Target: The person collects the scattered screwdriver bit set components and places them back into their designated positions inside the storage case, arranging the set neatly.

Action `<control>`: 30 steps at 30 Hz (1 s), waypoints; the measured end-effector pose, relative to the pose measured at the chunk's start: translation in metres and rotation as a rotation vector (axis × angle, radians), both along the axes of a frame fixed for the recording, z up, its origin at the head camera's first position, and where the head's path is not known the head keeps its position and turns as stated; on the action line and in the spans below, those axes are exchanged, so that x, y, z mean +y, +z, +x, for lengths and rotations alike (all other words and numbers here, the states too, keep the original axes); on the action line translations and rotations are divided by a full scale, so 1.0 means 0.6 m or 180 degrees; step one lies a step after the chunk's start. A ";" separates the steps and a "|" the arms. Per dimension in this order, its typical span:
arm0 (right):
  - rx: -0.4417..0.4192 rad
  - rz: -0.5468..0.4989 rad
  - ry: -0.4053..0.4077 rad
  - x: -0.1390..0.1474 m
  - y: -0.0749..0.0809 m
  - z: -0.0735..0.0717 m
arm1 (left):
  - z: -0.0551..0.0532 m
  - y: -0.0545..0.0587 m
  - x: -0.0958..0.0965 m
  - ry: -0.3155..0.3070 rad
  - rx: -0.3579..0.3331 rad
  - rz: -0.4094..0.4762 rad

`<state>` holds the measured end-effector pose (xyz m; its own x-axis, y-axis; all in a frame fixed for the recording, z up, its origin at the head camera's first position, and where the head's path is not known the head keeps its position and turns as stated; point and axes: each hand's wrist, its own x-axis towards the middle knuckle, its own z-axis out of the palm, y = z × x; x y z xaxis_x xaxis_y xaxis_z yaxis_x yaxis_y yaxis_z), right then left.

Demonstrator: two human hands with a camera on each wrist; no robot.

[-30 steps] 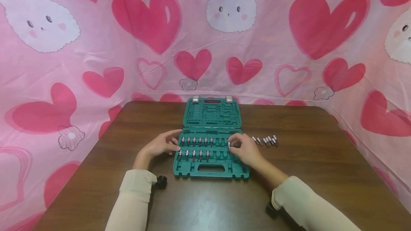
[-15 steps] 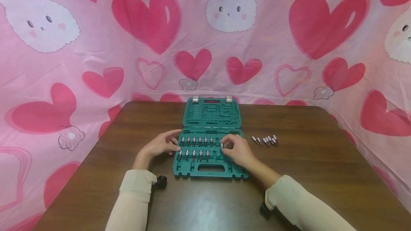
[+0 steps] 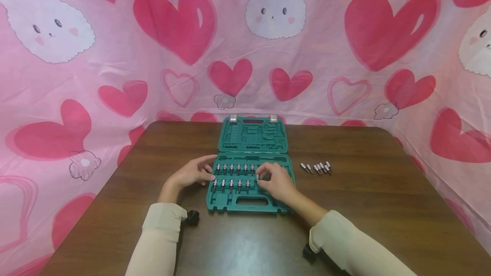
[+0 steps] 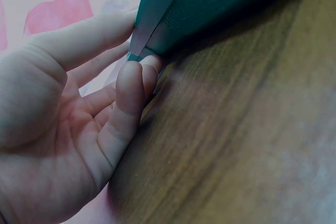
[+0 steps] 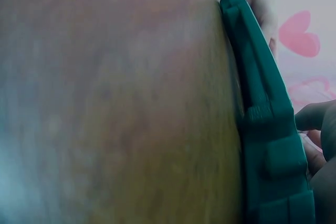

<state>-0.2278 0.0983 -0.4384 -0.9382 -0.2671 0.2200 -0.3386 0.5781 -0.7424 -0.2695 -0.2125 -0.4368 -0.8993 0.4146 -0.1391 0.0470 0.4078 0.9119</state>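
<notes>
As my right hand [image 3: 280,180] comes leftward over the green moulded-plastic case [image 3: 220,202], the short silver metal bit socket [image 3: 258,177] pinched between its thumb and index finger passes from the case's right end to just beside the seated pieces; I take this to mean it is near its place, though whether it touches the case I cannot tell. My left hand [image 3: 193,171] has stayed put, grasping nothing, its fingers resting against the case's left edge, seemingly to steady it.

Inside the case, silver bit sockets with dark narrow tips [image 3: 232,168] sit in two rows, six behind and five in front, their collars shiny against the duller green. Behind the case's base, its hinged green lid [image 3: 234,139] lies open, stamped with intricate hollows and carrying boxy silvery latches [image 3: 233,118]. Right of the case, loose silver bit sockets [image 3: 316,168] remain in two small groups. Under the case spreads a brown wood-grain table [image 3: 245,242], faintly glossy; beyond it hangs creased pink cloth [image 3: 284,52] printed with hearts and rabbit heads.
</notes>
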 end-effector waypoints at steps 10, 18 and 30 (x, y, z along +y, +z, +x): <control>-0.0088 0.0063 0.0004 -0.007 0.000 0.002 | -0.001 -0.003 -0.002 0.0003 0.0021 0.0015; 0.0013 0.0281 0.0017 -0.014 -0.003 0.002 | -0.002 -0.006 -0.005 -0.0015 0.0027 0.0018; 0.0095 0.0546 0.0037 -0.012 -0.004 -0.002 | -0.001 -0.003 -0.001 0.0039 -0.0016 -0.0010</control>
<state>-0.2291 0.0909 -0.4409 -0.9286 -0.3139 0.1978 -0.3664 0.6914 -0.6227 -0.2700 -0.2132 -0.4388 -0.9036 0.4031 -0.1448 0.0374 0.4110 0.9108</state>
